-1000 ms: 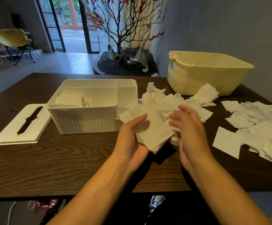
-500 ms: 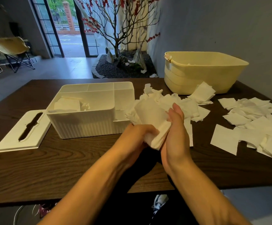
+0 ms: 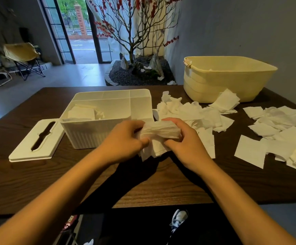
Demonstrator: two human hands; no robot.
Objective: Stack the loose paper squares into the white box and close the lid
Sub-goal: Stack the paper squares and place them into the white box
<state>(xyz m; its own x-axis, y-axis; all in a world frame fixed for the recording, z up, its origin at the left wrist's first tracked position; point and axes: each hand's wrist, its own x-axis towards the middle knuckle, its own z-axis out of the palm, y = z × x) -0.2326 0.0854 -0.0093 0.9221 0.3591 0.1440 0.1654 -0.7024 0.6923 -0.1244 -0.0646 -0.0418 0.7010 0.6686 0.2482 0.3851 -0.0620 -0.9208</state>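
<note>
Both hands hold one bundle of white paper squares (image 3: 158, 133) just above the table, right in front of the white box's near right corner. My left hand (image 3: 124, 138) grips the bundle's left end and my right hand (image 3: 182, 140) grips its right end, fingers curled over the top. The white box (image 3: 97, 131) stands open, with a small stack of squares (image 3: 81, 113) in its left part. Its slotted white lid (image 3: 35, 140) lies flat on the table to the left. Loose squares (image 3: 193, 112) are heaped behind my hands, and more loose squares (image 3: 283, 137) are spread at the right.
A pale yellow tub (image 3: 227, 78) stands at the table's far right, against the grey wall. The dark wooden table (image 3: 55, 181) runs under my forearms to its near edge. Beyond it are a potted bare tree (image 3: 131, 41) and a folding chair (image 3: 21, 57).
The bundle was held open between my hands, then squeezed upright; now it lies sideways, gripped at both ends, lower and closer to the box's front corner.
</note>
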